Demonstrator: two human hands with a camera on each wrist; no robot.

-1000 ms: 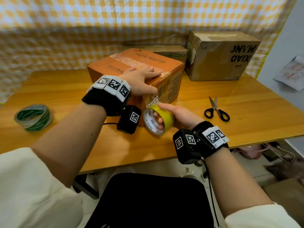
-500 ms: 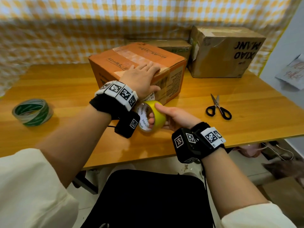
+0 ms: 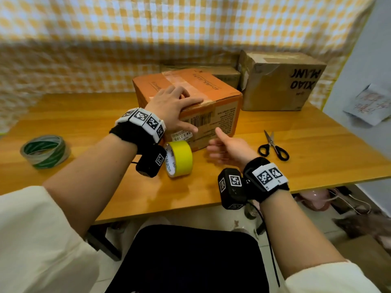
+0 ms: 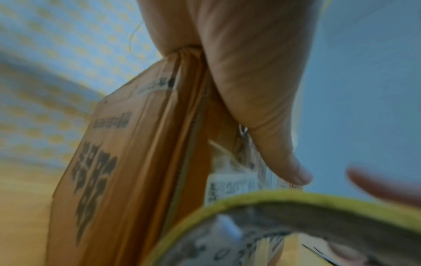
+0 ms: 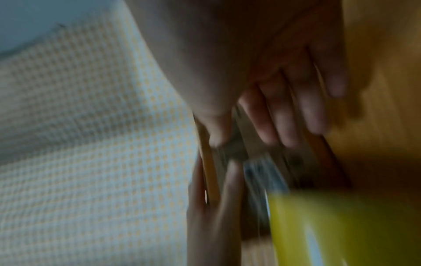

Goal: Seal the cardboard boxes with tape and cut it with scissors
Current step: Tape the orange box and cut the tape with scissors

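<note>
An orange cardboard box (image 3: 213, 92) with old tape along its top seam stands mid-table. My left hand (image 3: 177, 108) lies on its near top edge, fingers flat on the lid and thumb (image 4: 273, 129) stretched down the labelled front face. A yellow tape roll (image 3: 181, 158) stands on its rim on the table just in front of the box, below my left wrist. My right hand (image 3: 222, 145) hovers a little to the right of the roll, blurred, fingers spread and holding nothing. Black-handled scissors (image 3: 274, 146) lie on the table right of that hand.
A green-and-clear tape roll (image 3: 45, 151) lies at the left of the wooden table (image 3: 317, 161). A brown box marked in black (image 3: 281, 81) stands at the back right, with a low flat box (image 3: 224, 70) behind the orange one. A checked cloth hangs behind.
My right hand has let go of the yellow roll, which now stands on the table, and has drawn off to the right. My left hand has stayed on the orange box.
</note>
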